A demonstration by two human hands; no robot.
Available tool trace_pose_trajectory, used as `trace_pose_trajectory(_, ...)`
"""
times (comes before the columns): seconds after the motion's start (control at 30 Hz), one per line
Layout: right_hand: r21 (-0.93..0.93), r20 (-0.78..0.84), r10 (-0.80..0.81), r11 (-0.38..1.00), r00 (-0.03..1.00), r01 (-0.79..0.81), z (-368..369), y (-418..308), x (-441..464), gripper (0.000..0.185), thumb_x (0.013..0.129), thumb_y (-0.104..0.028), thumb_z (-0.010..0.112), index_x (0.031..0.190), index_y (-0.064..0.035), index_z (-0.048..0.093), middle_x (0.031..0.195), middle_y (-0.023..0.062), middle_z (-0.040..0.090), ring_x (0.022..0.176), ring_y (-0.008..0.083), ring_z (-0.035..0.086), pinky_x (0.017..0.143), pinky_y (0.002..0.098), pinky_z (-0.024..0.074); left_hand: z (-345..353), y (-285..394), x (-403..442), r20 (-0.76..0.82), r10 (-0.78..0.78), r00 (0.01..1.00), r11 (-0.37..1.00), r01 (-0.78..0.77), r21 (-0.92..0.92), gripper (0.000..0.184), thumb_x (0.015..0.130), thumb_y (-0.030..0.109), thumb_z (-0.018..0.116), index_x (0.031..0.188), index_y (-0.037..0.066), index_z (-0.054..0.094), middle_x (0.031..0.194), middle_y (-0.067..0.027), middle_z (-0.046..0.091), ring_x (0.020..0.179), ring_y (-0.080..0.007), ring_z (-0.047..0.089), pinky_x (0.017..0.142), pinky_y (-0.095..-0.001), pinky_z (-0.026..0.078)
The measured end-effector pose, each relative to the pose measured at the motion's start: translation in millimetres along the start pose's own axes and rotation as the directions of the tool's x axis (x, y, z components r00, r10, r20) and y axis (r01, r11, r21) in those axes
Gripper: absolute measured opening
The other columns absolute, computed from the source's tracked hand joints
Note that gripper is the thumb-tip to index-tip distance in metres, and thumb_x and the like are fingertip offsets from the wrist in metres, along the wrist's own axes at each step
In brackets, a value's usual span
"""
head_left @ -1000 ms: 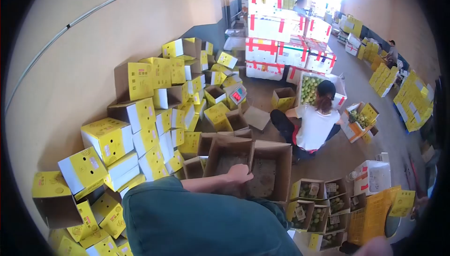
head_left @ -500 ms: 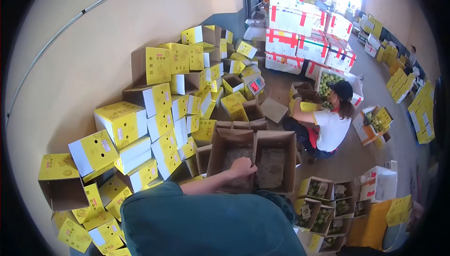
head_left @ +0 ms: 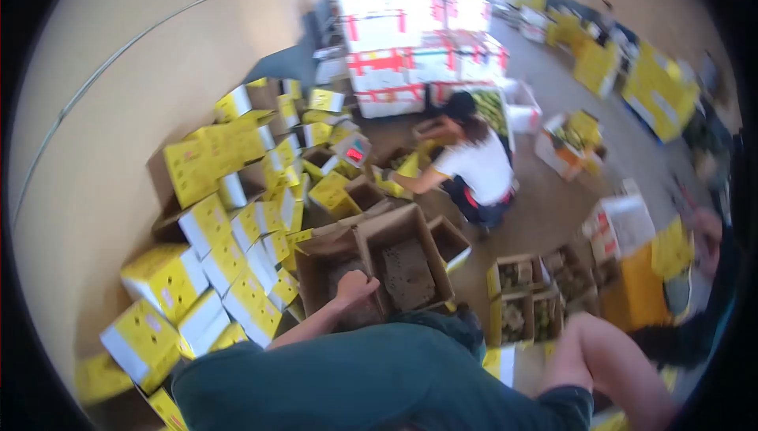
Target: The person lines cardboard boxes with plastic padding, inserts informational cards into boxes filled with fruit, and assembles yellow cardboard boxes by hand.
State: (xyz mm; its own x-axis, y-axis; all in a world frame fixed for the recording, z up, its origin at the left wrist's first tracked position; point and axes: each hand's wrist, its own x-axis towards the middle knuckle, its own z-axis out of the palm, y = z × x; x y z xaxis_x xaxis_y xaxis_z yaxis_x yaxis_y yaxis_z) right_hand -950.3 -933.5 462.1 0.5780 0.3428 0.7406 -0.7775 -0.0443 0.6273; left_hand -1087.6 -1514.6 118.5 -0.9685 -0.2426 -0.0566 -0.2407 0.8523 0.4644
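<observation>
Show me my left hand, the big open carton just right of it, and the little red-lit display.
Left hand (head_left: 357,287): head view, on the middle of the hand.
Open carton (head_left: 391,234): head view, on its far inner wall.
Red-lit display (head_left: 355,153): head view, on its lit face.

"What do you see toward the far edge of the floor (head_left: 529,230)?"
"I see white boxes (head_left: 422,36) stacked up, banded with red tape, and a person in a white shirt (head_left: 482,169) crouching nearer me."
"And the right edge?"
"Yellow cartons (head_left: 662,88) along the right wall (head_left: 663,5). Closer to me, a white tub (head_left: 624,227) near an orange-yellow crate (head_left: 632,297)."
"Left?"
"A pale pipe (head_left: 142,35) climbs the left wall (head_left: 181,99); I also spot a red-lit display (head_left: 355,152)."
</observation>
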Motion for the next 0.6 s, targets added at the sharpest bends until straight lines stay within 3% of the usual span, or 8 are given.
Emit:
trace_pose_trajectory(0.03, -0.096, 0.042, 0.019, 0.995, 0.999, -0.014, 5.7, 12.5, -20.5, 0.041, 0.096, -0.027, 0.051, 0.127, 0.0011, 0.054, 0.129, 0.0216, 0.057, 0.1, 0.0318, 0.063, 0.091, 0.0443, 0.047, -1.9, 5.0, 1.2, 0.039, 0.011, 0.999, 0.998, -0.013, 0.061, 0.046, 0.079, 0.039, 0.056, 0.067, -0.003, 0.068, 0.069, -0.0247, 0.063, 0.068, -0.0417, 0.063, 0.068, -0.0494, 0.051)
trace_pose_trajectory(0.1, -0.116, -0.528, 0.446, 0.805, 0.723, -0.581, -3.4, 11.8, -39.3, 0.019, 0.088, -0.023, 0.058, 0.082, -0.0113, 0.072, 0.077, 0.0067, 0.065, 0.08, 0.0161, 0.064, 0.088, 0.0409, 0.0473, -9.2, 12.2, -1.1, 0.047, 0.044, 0.998, 0.999, -0.044, 0.003, 0.046, 0.079, 0.038, 0.056, 0.064, -0.004, 0.067, 0.063, -0.0239, 0.061, 0.06, -0.0374, 0.063, 0.066, -0.0476, 0.051)
trace_pose_trajectory(0.17, 0.392, -0.28, 0.446, 0.861, 0.85, -0.322, 0.3, 21.2, -39.8, 0.03, 0.085, -0.027, 0.065, 0.058, -0.0138, 0.068, 0.046, 0.0007, 0.051, 0.039, 0.0105, 0.05, 0.059, 0.0243, 0.0501, 17.3, -17.3, 23.9, 0.144, 0.07, 0.987, 0.993, -0.083, 0.085, 0.046, 0.084, 0.033, 0.053, 0.063, -0.006, 0.065, 0.062, -0.026, 0.059, 0.058, -0.0389, 0.061, 0.06, -0.0471, 0.049)
trace_pose_trajectory(0.2, 0.725, -0.233, 0.559, 0.645, 0.796, -0.241, 42.2, 49.1, -56.8, 0.035, 0.085, -0.027, 0.066, 0.054, -0.0107, 0.065, 0.044, 0.0006, 0.051, 0.034, 0.0111, 0.047, 0.047, 0.0191, 0.0453, 1.7, 3.8, 9.1, 0.159, 0.054, 0.986, 0.997, -0.045, -0.055, 0.05, 0.086, 0.034, 0.052, 0.063, -0.009, 0.062, 0.061, -0.027, 0.057, 0.056, -0.0404, 0.06, 0.059, -0.0493, 0.046)
trace_pose_trajectory(0.3, 0.873, -0.373, 0.677, 0.488, 0.635, -0.007, 77.8, 83.7, -100.3, 0.038, 0.086, -0.025, 0.065, 0.051, -0.0103, 0.062, 0.045, 0.0012, 0.053, 0.036, 0.0112, 0.05, 0.045, 0.0204, 0.045, -10.1, 12.2, 0.8, 0.081, 0.105, 0.991, 0.994, -0.106, 0.004, 0.051, 0.084, 0.036, 0.055, 0.062, -0.01, 0.059, 0.058, -0.0284, 0.053, 0.053, -0.0414, 0.055, 0.058, -0.0494, 0.043)
trace_pose_trajectory(0.37, 0.886, -0.016, 0.755, 0.314, 0.656, -0.34, 76.2, 105.4, -135.6, 0.035, 0.086, -0.02, 0.064, 0.053, -0.0102, 0.063, 0.047, 0.0022, 0.054, 0.035, 0.0118, 0.047, 0.041, 0.0237, 0.0413, -6.0, 2.0, 2.7, -0.003, 0.165, 0.986, 0.985, -0.165, -0.047, 0.051, 0.083, 0.037, 0.057, 0.063, -0.011, 0.059, 0.057, -0.0284, 0.051, 0.052, -0.0399, 0.055, 0.057, -0.0494, 0.042)
trace_pose_trajectory(0.57, 0.929, 0.29, 0.514, 0.053, 0.807, -0.367, 147.9, 102.1, -167.9, 0.039, 0.101, -0.023, 0.043, 0.071, -0.0026, 0.059, 0.05, 0.0013, 0.044, 0.041, 0.0124, 0.044, 0.039, 0.0266, 0.0363, 17.9, -3.7, -12.6, 0.048, 0.153, 0.987, 0.98, -0.145, -0.133, 0.051, 0.087, 0.038, 0.055, 0.068, -0.009, 0.063, 0.062, -0.0253, 0.058, 0.06, -0.04, 0.058, 0.064, -0.0474, 0.045)
trace_pose_trajectory(0.6, 0.865, 0.502, 0.203, -0.119, 0.841, -0.487, 160.4, 117.3, -175.0, 0.049, 0.104, -0.038, 0.034, 0.076, -0.0031, 0.057, 0.063, 0.0028, 0.049, 0.051, 0.0136, 0.049, 0.042, 0.0268, 0.0366, 31.9, -24.1, -1.4, 0.042, 0.164, 0.986, 0.981, -0.158, -0.111, 0.052, 0.088, 0.039, 0.055, 0.07, -0.009, 0.064, 0.062, -0.0247, 0.06, 0.061, -0.0399, 0.059, 0.065, -0.0476, 0.046)
